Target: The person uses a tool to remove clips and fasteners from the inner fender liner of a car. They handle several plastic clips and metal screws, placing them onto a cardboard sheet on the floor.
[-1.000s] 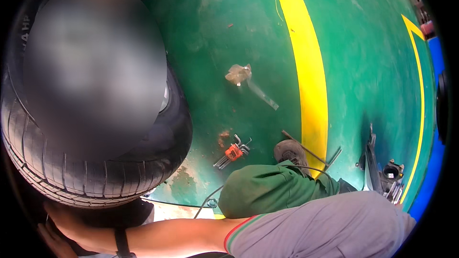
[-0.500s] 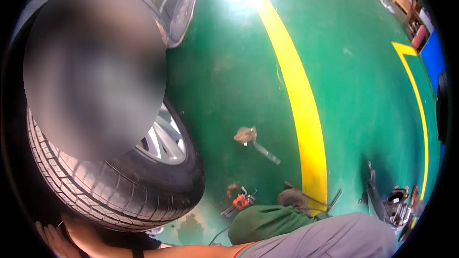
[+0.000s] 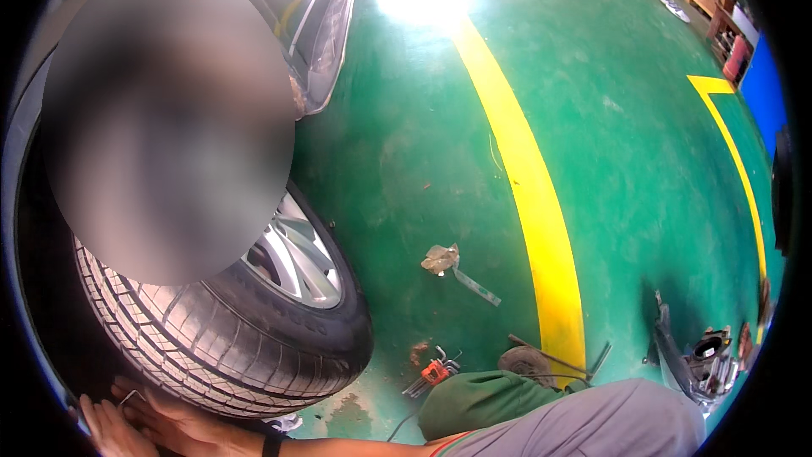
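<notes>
At the lower left, both my hands are close together beside the tread of a car tyre [image 3: 228, 355] on a silver alloy wheel [image 3: 296, 262]. My right hand [image 3: 182, 427], a black band on its wrist, reaches in along the lower edge. A thin bent metal rod that looks like a hex key [image 3: 129, 397] shows at its fingers, which seem closed on it, though the grip is partly hidden. My left hand [image 3: 110, 430] is next to it, its fingers stretched out and near the rod. Whatever lies in the dark behind the tyre cannot be made out.
An orange holder with hex keys [image 3: 434, 372] lies on the green floor near my knee [image 3: 592, 415]. Beyond it is a crumpled scrap with a clear strip [image 3: 441, 261]. Metal parts [image 3: 706, 364] sit at right. A car body panel [image 3: 326, 51] hangs above the floor.
The view has shifted a little, so the tyre appears lower and further right. My hands show more fully, and the bent rod is now plainer between them.
</notes>
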Action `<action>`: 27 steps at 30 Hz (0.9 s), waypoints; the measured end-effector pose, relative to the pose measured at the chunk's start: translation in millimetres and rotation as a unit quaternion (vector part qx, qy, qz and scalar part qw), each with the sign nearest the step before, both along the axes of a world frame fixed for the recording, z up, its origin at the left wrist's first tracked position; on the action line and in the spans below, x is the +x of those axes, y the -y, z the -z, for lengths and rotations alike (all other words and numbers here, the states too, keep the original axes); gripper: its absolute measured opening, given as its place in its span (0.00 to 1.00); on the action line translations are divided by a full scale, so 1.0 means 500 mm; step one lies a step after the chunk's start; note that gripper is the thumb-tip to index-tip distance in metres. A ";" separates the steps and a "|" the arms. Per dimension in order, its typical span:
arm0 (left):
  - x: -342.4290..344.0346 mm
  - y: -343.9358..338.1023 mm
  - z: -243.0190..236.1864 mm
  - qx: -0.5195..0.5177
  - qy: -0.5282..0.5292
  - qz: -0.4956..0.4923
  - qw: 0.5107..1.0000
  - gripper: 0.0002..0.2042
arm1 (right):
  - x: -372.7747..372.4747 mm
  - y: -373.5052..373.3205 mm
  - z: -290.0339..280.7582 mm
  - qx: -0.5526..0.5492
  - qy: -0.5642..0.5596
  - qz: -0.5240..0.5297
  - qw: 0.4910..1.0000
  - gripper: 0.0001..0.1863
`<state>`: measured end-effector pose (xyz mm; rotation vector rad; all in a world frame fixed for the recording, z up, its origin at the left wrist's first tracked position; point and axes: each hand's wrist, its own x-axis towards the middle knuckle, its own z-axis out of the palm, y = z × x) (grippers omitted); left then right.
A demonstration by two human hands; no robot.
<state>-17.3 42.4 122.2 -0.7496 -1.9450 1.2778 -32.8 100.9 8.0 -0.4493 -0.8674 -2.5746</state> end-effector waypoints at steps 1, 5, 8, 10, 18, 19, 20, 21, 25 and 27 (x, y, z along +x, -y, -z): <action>-0.002 0.001 0.002 0.003 -0.016 0.021 1.000 0.03 | -0.004 0.004 0.004 -0.021 -0.001 -0.005 1.000 0.10; -0.005 0.011 -0.002 0.004 -0.021 0.075 0.997 0.03 | -0.053 0.033 0.025 -0.057 -0.145 0.155 0.976 0.15; 0.004 -0.006 0.001 -0.001 -0.016 0.051 0.999 0.03 | -0.066 0.050 0.029 -0.011 -0.119 0.195 0.974 0.12; 0.001 -0.004 0.002 -0.011 -0.028 0.054 0.998 0.02 | -0.060 0.057 0.026 0.007 -0.093 0.212 0.973 0.12; -0.001 -0.019 0.005 -0.055 -0.066 0.045 0.995 0.06 | -0.063 0.087 -0.013 0.051 0.053 0.170 0.983 0.09; -0.001 -0.019 0.004 -0.053 -0.068 0.046 0.995 0.06 | -0.063 0.091 -0.019 0.061 0.074 0.160 0.982 0.09; 0.000 -0.017 0.002 -0.051 -0.070 0.046 0.995 0.06 | -0.064 0.094 -0.025 0.070 0.093 0.150 0.982 0.09; 0.003 -0.016 -0.001 -0.054 -0.072 0.043 0.995 0.06 | -0.081 0.114 -0.031 0.067 0.091 0.147 0.983 0.09; -0.010 -0.024 0.014 -0.037 -0.061 0.060 0.996 0.06 | -0.143 0.150 -0.013 0.353 0.189 0.242 0.884 0.24; -0.007 -0.014 0.011 -0.040 -0.060 0.049 0.996 0.06 | -0.144 0.160 -0.010 0.375 0.179 0.230 0.880 0.24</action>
